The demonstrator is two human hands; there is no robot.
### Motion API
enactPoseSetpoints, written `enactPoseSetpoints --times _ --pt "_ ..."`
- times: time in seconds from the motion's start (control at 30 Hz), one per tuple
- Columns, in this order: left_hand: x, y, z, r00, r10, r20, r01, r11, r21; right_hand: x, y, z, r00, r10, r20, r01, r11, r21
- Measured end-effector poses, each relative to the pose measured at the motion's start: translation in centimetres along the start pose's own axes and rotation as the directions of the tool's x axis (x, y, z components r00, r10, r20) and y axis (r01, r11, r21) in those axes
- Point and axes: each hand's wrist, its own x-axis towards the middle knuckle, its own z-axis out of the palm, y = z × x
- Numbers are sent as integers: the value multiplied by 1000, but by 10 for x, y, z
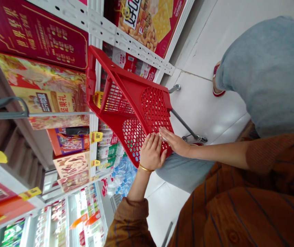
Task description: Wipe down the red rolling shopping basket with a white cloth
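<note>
A red plastic wheeled shopping basket (pixel 159 97) with perforated sides appears sideways in the turned head view, its inside empty where it shows. My left hand (pixel 149 151), with a gold bracelet at the wrist, lies on the near rim, fingers straight and side by side. Beside it, almost touching its fingertips, my right hand (pixel 176 144) rests flat on the same rim with fingers extended. A small whitish bit shows under the right fingers; what it is I cannot make out. The basket's grey pull handle (pixel 6 106) reaches out at the left.
Store shelves (pixel 94 31) stand close by the basket, stocked with gift boxes (pixel 59 99), bottled drinks (pixel 125 175) and yellow price tags (pixel 96 137). My jeans-clad leg (pixel 268 75) is bent over the pale tiled floor (pixel 201 92). Refrigerated shelves (pixel 67 219) lie further off.
</note>
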Motion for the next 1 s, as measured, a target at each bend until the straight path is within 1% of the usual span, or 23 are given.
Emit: enactPoseSetpoints --times 0.17,0.27,0.4,0.47,0.53,0.6,0.67,0.73,0.8,0.87,1.0 --pt "-1 2 -1 999 -36 27 37 999 -30 -20 -9 -7 997 1 79 5 997 -74" --pt "-1 3 -2 998 -48 47 49 999 -16 -33 -12 -8 991 -4 134 18 994 -107" --pt "3 9 -7 985 -98 140 89 994 67 -49 -12 -11 981 -39 192 57 995 -88" --pt "6 15 -11 972 -143 188 123 986 114 -52 -11 -14 981 -20 192 32 998 -58" --pt "11 21 -14 959 -181 218 150 977 152 -46 -8 -18 991 40 129 -38 999 -21" --pt "16 28 -16 948 -212 238 172 969 178 -32 -5 -20 992 127 10 -127 992 18" --pt "21 34 -17 937 -242 253 197 962 189 -11 -1 -21 971 213 -106 -209 977 53" --pt "27 40 -16 924 -275 264 230 955 190 9 4 -19 944 281 -173 -272 960 72" --pt "31 44 -13 911 -312 269 265 944 195 23 8 -16 945 282 -167 -273 959 73" --pt "34 47 -8 899 -348 267 298 931 210 28 12 -11 954 266 -140 -256 963 83" --pt "32 48 -1 884 -382 271 331 919 215 18 16 -3 970 223 -93 -210 970 125"
